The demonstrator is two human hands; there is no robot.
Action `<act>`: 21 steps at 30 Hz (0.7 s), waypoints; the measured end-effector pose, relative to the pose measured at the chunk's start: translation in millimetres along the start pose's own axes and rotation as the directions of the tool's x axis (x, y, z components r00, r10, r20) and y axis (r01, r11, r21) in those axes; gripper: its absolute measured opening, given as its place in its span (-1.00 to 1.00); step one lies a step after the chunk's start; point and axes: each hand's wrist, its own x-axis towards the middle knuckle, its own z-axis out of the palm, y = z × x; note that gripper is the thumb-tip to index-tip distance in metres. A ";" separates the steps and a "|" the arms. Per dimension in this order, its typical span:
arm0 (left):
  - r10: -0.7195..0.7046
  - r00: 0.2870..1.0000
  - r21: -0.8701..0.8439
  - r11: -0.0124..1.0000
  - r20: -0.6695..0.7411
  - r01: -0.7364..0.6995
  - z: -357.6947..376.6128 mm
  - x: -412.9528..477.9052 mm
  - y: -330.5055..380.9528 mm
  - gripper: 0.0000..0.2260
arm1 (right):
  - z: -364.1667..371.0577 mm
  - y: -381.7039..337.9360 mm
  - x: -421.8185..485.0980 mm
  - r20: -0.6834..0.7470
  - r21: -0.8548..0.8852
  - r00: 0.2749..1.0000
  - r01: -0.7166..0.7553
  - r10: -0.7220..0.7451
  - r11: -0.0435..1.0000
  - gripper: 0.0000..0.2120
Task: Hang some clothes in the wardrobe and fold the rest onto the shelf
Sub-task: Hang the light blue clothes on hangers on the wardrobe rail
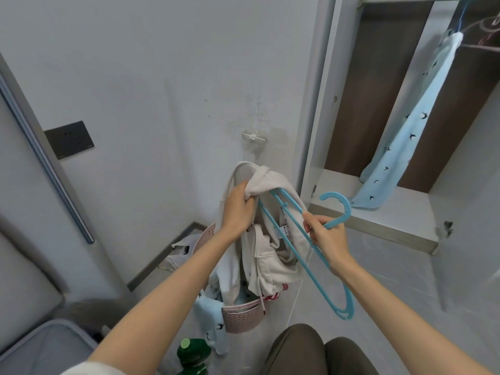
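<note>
Knees (311, 347) below; over the laundry basket (243, 315), the left hand (238, 209) gripped a white hoodie (270, 266) while the right hand (327, 236) gripped the blue hanger (347, 209) threaded into it. Risk: slack cloth sliding off the tilted hanger.

An off-white sleeve (89, 369) of soft, plain cloth shows only as a rounded edge at about seven o'clock in the view, covering the top of the left arm, and from there the left forearm (167, 288) is bare all the way to the left hand (238, 209). The right forearm (405, 307), at about four o'clock, is bare as well along all of its visible length to the right hand (327, 234). At six o'clock are two legs in plain olive-brown trousers (295, 347), the cloth matte and unpatterned, with a dark narrow gap between them.
</note>
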 end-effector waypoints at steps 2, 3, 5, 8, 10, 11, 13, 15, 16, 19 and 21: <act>0.019 0.999 -0.047 0.999 0.035 -0.017 -3.8 -3.2 9.5 -0.84 | -5.2 0.2 2.4 -0.010 -0.047 1.000 -0.020 0.020 0.999 -0.60; 0.033 0.998 -0.079 0.996 0.058 -0.029 -5.2 -5.8 14.0 -0.85 | -5.7 0.9 3.4 -0.013 -0.060 0.999 -0.044 0.043 0.997 -0.60; 0.090 0.987 -0.156 0.985 0.130 -0.069 -6.1 -13.8 26.4 -0.87 | 0.6 1.2 4.8 -0.024 -0.047 0.993 -0.119 0.118 0.992 -0.60; 0.121 0.956 -0.217 0.974 0.268 -0.062 0.5 -29.6 36.4 -0.81 | 13.7 -6.0 10.3 -0.055 0.027 0.975 -0.215 0.216 0.976 -0.62; 0.102 0.953 -0.209 0.977 0.285 -0.042 -3.3 -32.7 30.9 -0.83 | 11.3 -13.9 15.9 -0.055 0.048 0.978 -0.199 0.202 0.979 -0.63; 0.102 0.948 -0.185 0.982 0.301 -0.047 -8.2 -31.5 25.6 -0.85 | 7.0 -18.5 18.7 -0.046 0.048 0.984 -0.169 0.171 0.984 -0.63; 0.106 0.909 -0.132 0.990 0.403 -0.057 -20.9 -26.9 16.3 -0.89 | -2.3 -27.3 23.5 -0.007 0.023 0.996 -0.091 0.092 0.996 -0.62; 0.100 0.861 -0.056 0.995 0.498 -0.083 -30.6 -19.3 12.7 -0.90 | -6.9 -35.4 26.3 0.051 0.010 0.998 -0.026 0.026 1.000 -0.61; 0.094 0.869 -0.030 0.995 0.487 -0.091 -32.9 -15.2 12.2 -0.86 | -6.9 -39.4 27.0 0.081 0.009 0.997 0.002 -0.002 1.000 -0.61; 0.098 0.985 -0.136 0.988 0.144 -0.079 -39.7 -3.9 19.9 -0.84 | -3.8 -45.9 27.0 0.127 0.022 0.991 0.036 -0.038 0.999 -0.61; 0.197 0.980 -0.017 0.980 -0.038 -0.197 -45.1 1.4 26.7 -0.84 | -0.9 -46.3 25.2 0.129 0.034 0.991 0.033 -0.037 0.999 -0.61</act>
